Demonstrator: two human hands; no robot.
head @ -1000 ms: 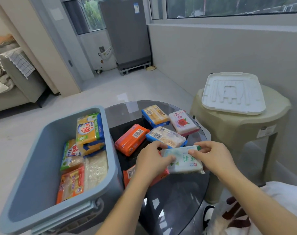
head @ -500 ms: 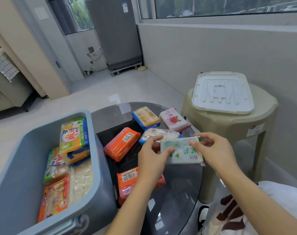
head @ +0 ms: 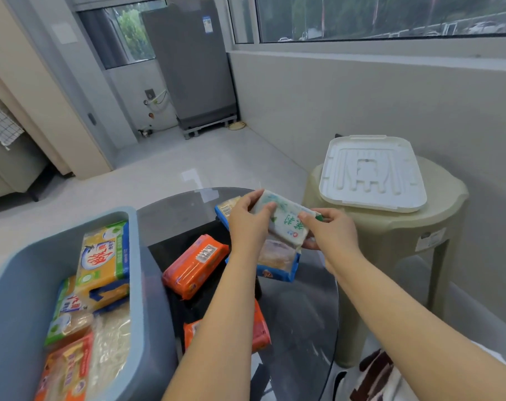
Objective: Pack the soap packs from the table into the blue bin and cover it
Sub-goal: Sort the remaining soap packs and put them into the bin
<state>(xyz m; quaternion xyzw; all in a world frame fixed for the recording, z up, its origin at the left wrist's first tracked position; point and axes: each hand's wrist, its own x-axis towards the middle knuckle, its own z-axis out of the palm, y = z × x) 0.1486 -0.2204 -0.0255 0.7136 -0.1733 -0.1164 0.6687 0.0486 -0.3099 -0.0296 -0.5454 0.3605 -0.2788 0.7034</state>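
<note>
Step in hand: you carry the white-and-green soap pack (head: 286, 224) from the table (head: 301, 314) toward the blue bin (head: 147, 285), I judge
Left hand (head: 247, 224): closed on the pack's far-left end, thumb on the printed face, at about 12 o'clock over the table
Right hand (head: 331, 235): pinching the pack's near-right end, fingers curled beneath it
Pack in hand: clear of the glass, tilted, above the blue-wrapped pack (head: 278, 263)
How to do it well: keep both ends gripped, swing toward 9 o'clock, lift over the bin's rim, and lay the pack flat on the packs already inside so the lid can later seat
Bin: at 9 o'clock beside the table, holding several packs, among them the yellow pack (head: 104, 261)
Left to pack: the orange pack (head: 195, 266) near the table's middle, a second orange pack (head: 260, 328) at 6 o'clock under your left forearm, and the blue-wrapped ones at 12 o'clock
Lid (head: 370, 173): on the beige stool (head: 390, 227) at 3 o'clock, untouched
Change from a second ago: the pack has risen from low over the table to well above it, and now tilts instead of lying level; both grips hold as before
</note>
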